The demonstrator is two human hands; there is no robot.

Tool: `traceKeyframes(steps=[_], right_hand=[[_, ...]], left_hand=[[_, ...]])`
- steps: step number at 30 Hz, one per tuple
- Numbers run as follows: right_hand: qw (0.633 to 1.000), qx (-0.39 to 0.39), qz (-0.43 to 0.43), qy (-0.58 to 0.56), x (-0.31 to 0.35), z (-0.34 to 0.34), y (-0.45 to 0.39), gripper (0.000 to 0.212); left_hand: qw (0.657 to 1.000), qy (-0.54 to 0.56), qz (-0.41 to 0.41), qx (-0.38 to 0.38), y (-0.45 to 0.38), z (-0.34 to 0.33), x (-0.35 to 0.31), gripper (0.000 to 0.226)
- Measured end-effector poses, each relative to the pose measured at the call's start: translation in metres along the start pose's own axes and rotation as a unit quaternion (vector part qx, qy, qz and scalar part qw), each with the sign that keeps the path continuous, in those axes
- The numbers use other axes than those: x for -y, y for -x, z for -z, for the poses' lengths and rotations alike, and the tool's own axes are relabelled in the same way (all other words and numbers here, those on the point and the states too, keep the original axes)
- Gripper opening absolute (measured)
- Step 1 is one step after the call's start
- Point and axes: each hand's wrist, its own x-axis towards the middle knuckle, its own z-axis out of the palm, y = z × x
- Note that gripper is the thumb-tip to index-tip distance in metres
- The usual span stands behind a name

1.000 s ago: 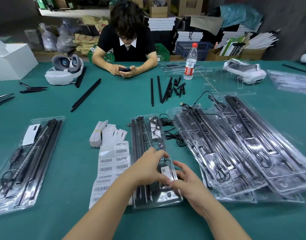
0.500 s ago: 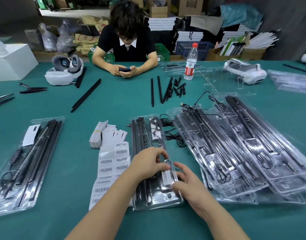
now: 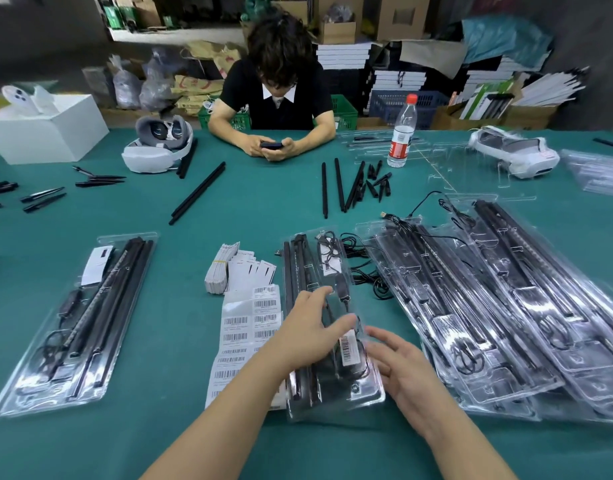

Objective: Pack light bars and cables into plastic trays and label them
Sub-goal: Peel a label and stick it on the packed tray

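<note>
Label on, both hands flat over the middle tray

The clear plastic tray (image 3: 333, 393) sat dead centre on the green table (image 3: 159, 445), light bars (image 3: 300, 271) down its left side, cable (image 3: 327, 251) on the right, barcode label (image 3: 347, 346) stuck on near the front. Left hand (image 3: 310, 332) lay on top with fingers straight, gripping nothing; right hand (image 3: 400, 368) was open too, fingertips just beside the label, and I couldn't tell if they touched. That blister plastic looked thin, slick and bendy, so I reckon it'd flex if grabbed by one end. Better to take both long edges near the middle. Probably light overall. Barcode sheet (image 3: 249, 327) was touching its left edge, packed trays (image 3: 506, 323) stacked to the right
</note>
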Motion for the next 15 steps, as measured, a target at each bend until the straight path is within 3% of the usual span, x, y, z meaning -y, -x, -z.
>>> traceKeyframes(steps=[3,6,7,11,13,15], right_hand=[[0.998,0.025,0.052,-0.002,0.006,-0.016,0.003,0.047],[0.992,0.06,0.106,0.047,0.011,-0.038,0.005,0.05],[0.987,0.073,0.121,0.072,0.013,-0.045,0.005,0.048],[0.962,0.138,0.162,0.171,0.013,-0.063,0.004,0.032],[0.944,0.118,0.197,0.238,0.012,-0.064,-0.002,0.029],[0.91,0.038,0.244,0.332,0.009,-0.057,-0.013,0.023]], left_hand=[[0.996,0.028,0.06,-0.066,-0.008,0.014,-0.02,0.095],[0.993,-0.006,0.091,-0.073,-0.01,0.041,-0.033,0.106],[0.993,-0.02,0.101,-0.061,-0.009,0.052,-0.035,0.099],[0.991,-0.015,0.134,-0.026,-0.005,0.089,-0.034,0.026],[0.986,0.012,0.159,-0.058,-0.004,0.106,-0.022,0.023],[0.974,0.14,0.162,-0.076,0.0,0.121,-0.004,0.022]])
